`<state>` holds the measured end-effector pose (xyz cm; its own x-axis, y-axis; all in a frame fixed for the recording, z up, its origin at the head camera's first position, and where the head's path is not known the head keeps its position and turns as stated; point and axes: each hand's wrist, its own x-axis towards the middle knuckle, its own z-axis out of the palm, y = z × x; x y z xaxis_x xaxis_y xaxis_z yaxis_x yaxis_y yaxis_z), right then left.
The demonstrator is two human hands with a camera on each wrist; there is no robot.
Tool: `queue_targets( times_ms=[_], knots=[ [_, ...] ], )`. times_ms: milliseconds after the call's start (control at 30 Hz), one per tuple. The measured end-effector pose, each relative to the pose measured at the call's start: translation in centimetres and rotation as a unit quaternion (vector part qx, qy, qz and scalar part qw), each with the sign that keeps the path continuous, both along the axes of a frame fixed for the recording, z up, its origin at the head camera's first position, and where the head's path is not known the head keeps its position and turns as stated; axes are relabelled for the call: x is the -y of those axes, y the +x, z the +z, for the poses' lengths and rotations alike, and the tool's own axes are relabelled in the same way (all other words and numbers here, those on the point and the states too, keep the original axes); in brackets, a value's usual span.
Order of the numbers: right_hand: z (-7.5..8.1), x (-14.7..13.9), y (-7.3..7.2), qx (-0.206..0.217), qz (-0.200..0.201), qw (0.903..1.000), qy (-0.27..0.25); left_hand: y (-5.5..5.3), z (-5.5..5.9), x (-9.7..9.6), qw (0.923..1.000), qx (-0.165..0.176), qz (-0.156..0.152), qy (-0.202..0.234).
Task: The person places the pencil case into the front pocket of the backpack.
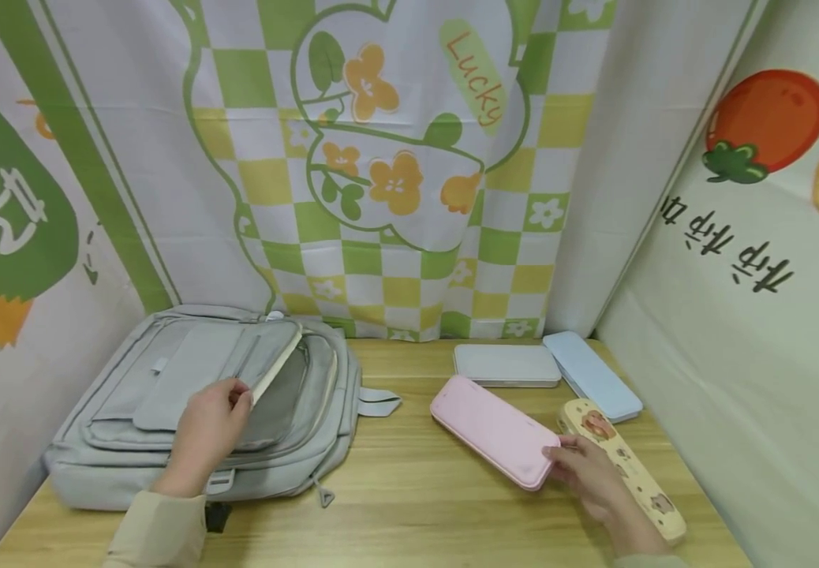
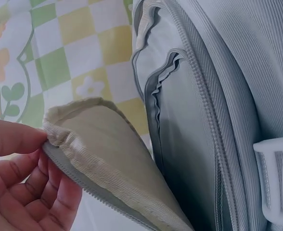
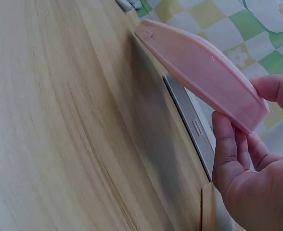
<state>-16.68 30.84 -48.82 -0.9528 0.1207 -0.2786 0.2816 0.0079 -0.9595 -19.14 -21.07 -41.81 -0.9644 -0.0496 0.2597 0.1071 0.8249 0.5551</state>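
Observation:
A grey backpack lies on the left of the table with its front pocket unzipped. My left hand pinches the edge of the pocket flap between thumb and fingers, and in the left wrist view the flap is pulled away from the pocket opening. On the right, my right hand grips one end of a pink pencil case, thumb on one face and fingers on the other. The right wrist view shows the pink case tilted and raised off the wood, its shadow beneath.
Behind the pink case lie a white case and a light blue case. A yellow pencil case with bear pictures lies beside my right hand. Patterned curtains hang along the back and sides of the wooden table.

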Motion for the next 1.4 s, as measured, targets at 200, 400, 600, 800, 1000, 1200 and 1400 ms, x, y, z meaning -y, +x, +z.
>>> queue_targets(
  times_ms=[200,400,600,800,1000,1200,1400],
  knots=[
    [0.3,0.9,-0.3,-0.013,0.029,0.9991,-0.029,0.0,0.1,0.5,0.9989,-0.044,0.016,0.009],
    [1.0,2.2,-0.9,-0.015,0.06,0.9971,-0.044,0.3,0.4,0.9,0.9962,-0.077,0.035,0.019],
    [1.3,3.9,-1.9,-0.018,0.07,0.9962,-0.049,0.5,1.0,1.5,0.9944,-0.087,0.05,0.034],
    [1.3,6.1,-2.8,-0.02,0.091,0.9922,-0.083,0.7,1.3,2.1,0.9931,-0.086,0.067,0.044],
    [1.3,8.4,-4.3,-0.005,0.085,0.9908,-0.106,0.6,1.4,2.8,0.9922,-0.091,0.07,0.048],
    [1.8,11.2,-5.9,-0.003,0.114,0.9856,-0.125,0.6,1.4,2.9,0.9912,-0.093,0.077,0.055],
    [2.5,13.9,-7.3,-0.005,0.152,0.981,-0.12,0.5,1.6,2.6,0.9918,-0.077,0.08,0.064]
  ],
)
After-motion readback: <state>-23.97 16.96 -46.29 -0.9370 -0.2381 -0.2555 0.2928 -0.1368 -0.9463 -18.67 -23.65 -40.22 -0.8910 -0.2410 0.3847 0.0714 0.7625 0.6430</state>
